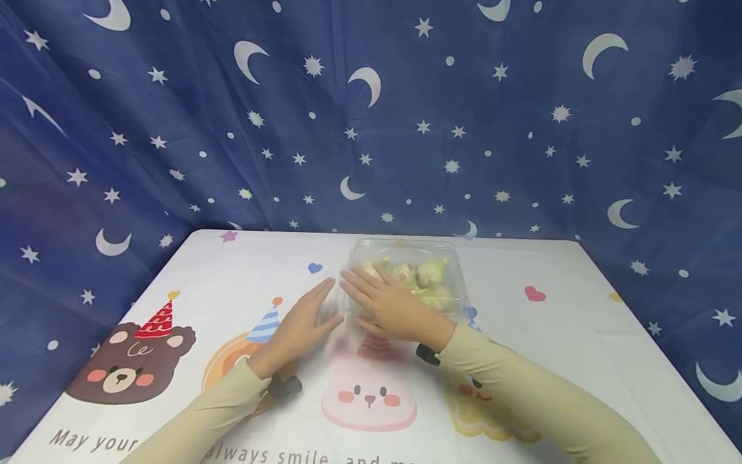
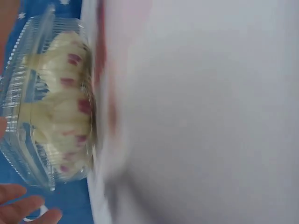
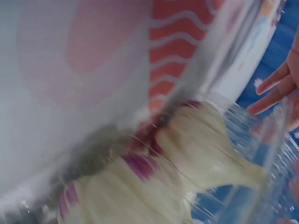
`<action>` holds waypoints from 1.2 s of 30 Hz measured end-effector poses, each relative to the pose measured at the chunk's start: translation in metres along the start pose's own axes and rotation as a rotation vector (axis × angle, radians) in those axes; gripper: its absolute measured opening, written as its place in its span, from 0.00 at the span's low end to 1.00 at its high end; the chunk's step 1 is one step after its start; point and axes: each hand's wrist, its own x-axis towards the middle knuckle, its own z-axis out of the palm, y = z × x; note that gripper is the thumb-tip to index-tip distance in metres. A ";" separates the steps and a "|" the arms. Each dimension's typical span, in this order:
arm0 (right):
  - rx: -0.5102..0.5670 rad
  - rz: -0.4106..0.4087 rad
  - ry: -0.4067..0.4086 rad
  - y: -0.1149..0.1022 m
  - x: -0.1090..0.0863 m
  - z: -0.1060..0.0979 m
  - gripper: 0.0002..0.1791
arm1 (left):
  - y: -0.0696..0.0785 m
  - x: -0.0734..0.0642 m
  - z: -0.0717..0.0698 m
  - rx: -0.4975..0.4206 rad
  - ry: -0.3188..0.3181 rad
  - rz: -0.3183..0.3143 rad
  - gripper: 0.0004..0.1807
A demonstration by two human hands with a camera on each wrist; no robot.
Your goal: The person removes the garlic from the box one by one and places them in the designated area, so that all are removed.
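Observation:
A clear plastic clamshell box (image 1: 460,283) lies on the table with its lid down. Several pale garlic bulbs (image 1: 431,273) show through it, purple-marked in the left wrist view (image 2: 70,116). My right hand (image 1: 394,306) reaches over the box's near left part, fingers straight and pointing left. Whether its palm touches the lid cannot be made out. Just left of the box is my left hand (image 1: 303,328), fingers extended towards it and thumb apart, holding nothing. The right wrist view catches the garlic (image 3: 201,140) up close through the blurred plastic.
A white tablecloth (image 1: 568,380) printed with cartoon animals, hearts and lettering covers the table. Behind the table's far edge hangs a dark blue curtain (image 1: 406,187) with moons and stars. Each wrist carries a small black device, such as the one at the left wrist (image 1: 285,388).

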 end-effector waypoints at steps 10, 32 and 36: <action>0.021 -0.070 0.037 0.000 0.008 0.013 0.26 | -0.009 0.008 0.003 -0.840 -0.213 -0.237 0.27; 0.114 -0.127 0.150 0.002 0.010 0.020 0.11 | -0.013 0.012 0.016 -1.283 -0.299 -0.345 0.32; -0.017 -0.154 0.148 -0.001 0.012 0.022 0.10 | -0.011 0.011 0.020 -1.287 -0.278 -0.345 0.32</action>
